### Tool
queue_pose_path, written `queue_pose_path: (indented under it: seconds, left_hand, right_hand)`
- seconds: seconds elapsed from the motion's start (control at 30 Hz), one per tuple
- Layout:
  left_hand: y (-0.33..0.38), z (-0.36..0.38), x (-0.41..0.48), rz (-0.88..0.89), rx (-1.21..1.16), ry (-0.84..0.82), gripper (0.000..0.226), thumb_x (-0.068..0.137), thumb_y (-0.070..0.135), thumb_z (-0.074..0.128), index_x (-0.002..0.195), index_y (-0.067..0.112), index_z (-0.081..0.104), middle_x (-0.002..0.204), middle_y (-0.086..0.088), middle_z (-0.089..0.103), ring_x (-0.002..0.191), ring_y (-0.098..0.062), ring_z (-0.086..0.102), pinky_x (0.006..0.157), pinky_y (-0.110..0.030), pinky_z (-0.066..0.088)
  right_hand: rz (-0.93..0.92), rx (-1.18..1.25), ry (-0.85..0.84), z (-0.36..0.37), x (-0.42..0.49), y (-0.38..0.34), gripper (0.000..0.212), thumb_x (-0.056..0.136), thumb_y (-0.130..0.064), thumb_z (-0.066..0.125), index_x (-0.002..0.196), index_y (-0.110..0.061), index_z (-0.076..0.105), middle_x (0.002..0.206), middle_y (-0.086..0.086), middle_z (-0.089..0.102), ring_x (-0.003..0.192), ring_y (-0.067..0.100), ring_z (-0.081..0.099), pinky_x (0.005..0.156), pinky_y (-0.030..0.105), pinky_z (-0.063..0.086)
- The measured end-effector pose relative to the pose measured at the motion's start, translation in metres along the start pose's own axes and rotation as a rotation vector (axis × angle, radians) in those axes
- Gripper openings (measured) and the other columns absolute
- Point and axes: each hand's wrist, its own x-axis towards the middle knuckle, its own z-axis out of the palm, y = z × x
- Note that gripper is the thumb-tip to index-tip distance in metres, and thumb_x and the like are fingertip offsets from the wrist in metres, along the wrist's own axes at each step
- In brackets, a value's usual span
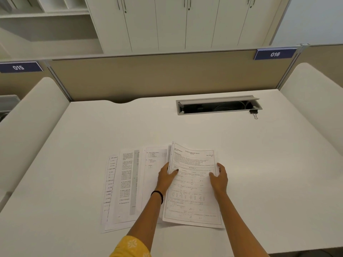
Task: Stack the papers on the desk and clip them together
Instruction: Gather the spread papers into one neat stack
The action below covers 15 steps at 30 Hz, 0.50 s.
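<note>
Several printed sheets lie fanned out on the white desk (259, 164). The top sheet (193, 191), an exam page, sits at the right of the fan, its left edge raised a little. My left hand (166, 176) grips that left edge, thumb on top of the page. My right hand (219, 178) holds the sheet's right edge with thumb on the paper. The other sheets (126, 186) spread out to the left, partly under my left forearm. A small black binder clip (254, 113) lies far back on the right, by the cable slot.
An open grey cable slot (219, 106) is set into the desk at the back. A beige partition (148, 76) closes off the far side. White curved side panels (31, 123) flank the desk left and right.
</note>
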Motion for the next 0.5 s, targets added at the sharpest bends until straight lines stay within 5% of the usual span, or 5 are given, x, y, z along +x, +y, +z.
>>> queue_pose_path:
  seconds: [0.27, 0.5]
  left_hand:
    - [0.011, 0.024, -0.006, -0.007, 0.019, -0.104, 0.051, 0.09, 0.011, 0.056, 0.137, 0.017, 0.038, 0.131, 0.002, 0.05, 0.119, -0.01, 0.047, 0.099, -0.022, 0.038]
    - [0.033, 0.041, -0.001, 0.055, 0.014, -0.13, 0.085, 0.09, 0.017, 0.058, 0.148, 0.029, -0.002, 0.154, 0.007, 0.014, 0.14, -0.013, 0.019, 0.116, -0.039, 0.024]
  right_hand:
    - [-0.038, -0.048, 0.103, -0.014, 0.003, 0.01, 0.053, 0.083, 0.002, 0.057, 0.133, -0.006, 0.041, 0.136, 0.017, 0.042, 0.127, 0.031, 0.04, 0.107, 0.043, 0.035]
    - [0.031, 0.002, 0.241, -0.03, 0.002, 0.012, 0.056, 0.084, -0.004, 0.059, 0.135, -0.004, 0.037, 0.135, 0.02, 0.041, 0.127, 0.034, 0.04, 0.105, 0.045, 0.036]
